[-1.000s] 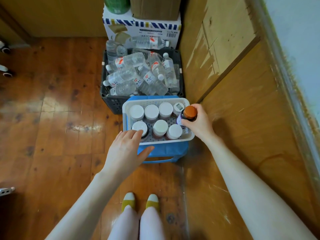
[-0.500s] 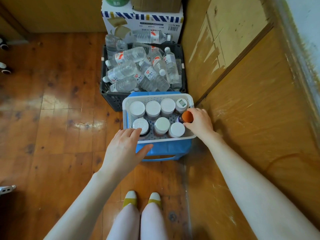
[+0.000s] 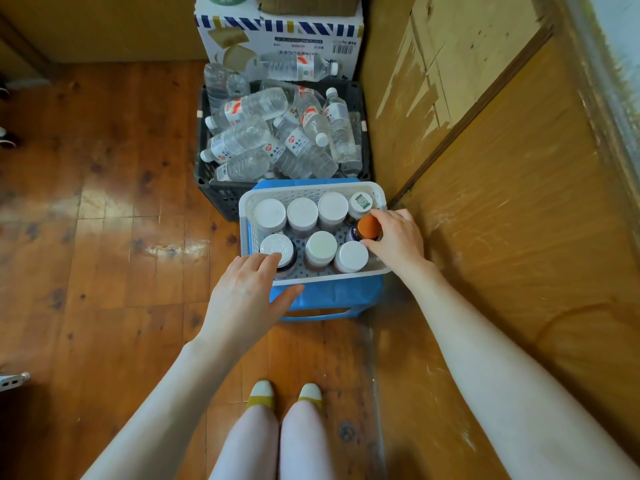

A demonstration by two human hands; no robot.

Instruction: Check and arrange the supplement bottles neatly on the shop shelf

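A white perforated basket (image 3: 313,192) sits on a blue stool (image 3: 329,296) and holds several white-capped supplement bottles (image 3: 320,244). My right hand (image 3: 394,240) curls its fingers round an orange-capped bottle (image 3: 369,227) standing at the basket's right side. My left hand (image 3: 247,292) hovers with relaxed fingers at the basket's near left corner, its fingertips at a white-capped bottle (image 3: 277,247) and holding nothing.
A black crate (image 3: 221,195) piled with clear water bottles (image 3: 277,133) stands behind the stool, with a white carton (image 3: 280,36) beyond it. A wooden shelf surface (image 3: 502,220) runs along the right. Wooden floor lies to the left; my feet (image 3: 284,396) are below.
My right hand has lowered the orange-capped bottle from above the rim down into the basket's right side. The left hand stays near the front left corner.
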